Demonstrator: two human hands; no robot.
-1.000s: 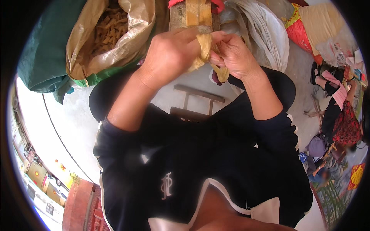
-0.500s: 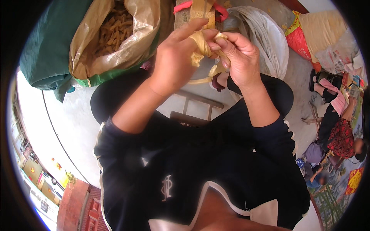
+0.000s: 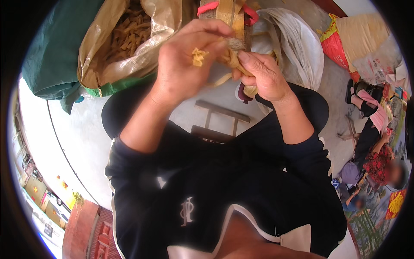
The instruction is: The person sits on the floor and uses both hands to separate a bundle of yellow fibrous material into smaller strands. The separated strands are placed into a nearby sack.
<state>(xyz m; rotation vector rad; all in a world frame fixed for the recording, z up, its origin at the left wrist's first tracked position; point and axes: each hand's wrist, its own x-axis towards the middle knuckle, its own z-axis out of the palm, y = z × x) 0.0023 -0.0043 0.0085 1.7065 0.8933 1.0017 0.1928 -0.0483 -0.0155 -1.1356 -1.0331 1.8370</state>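
A pale yellow, pliable strip [image 3: 233, 59], bunched and twisted, is stretched between my two hands in front of the wooden bench piece. Its exact kind is not clear. My left hand [image 3: 183, 62] is closed around one part, with a frayed end sticking out by the palm; some of its fingers are slightly blurred. My right hand [image 3: 264, 74] pinches the other part between thumb and curled fingers. A loose tail of the strip hangs below the hands, and another bit shows under my right hand.
A tan sack [image 3: 100, 71] at the upper left holds many yellow-brown pieces. Ahead stands a wooden bench piece [image 3: 224, 15] with red bands. A white sack [image 3: 302, 47] lies to its right. A low wooden frame [image 3: 222, 113] is between my legs. People sit at the far right.
My left hand has moved left and turned, drawing away from my right hand. The frayed end now shows at its palm. My right hand has shifted slightly down and closed more around the strip.
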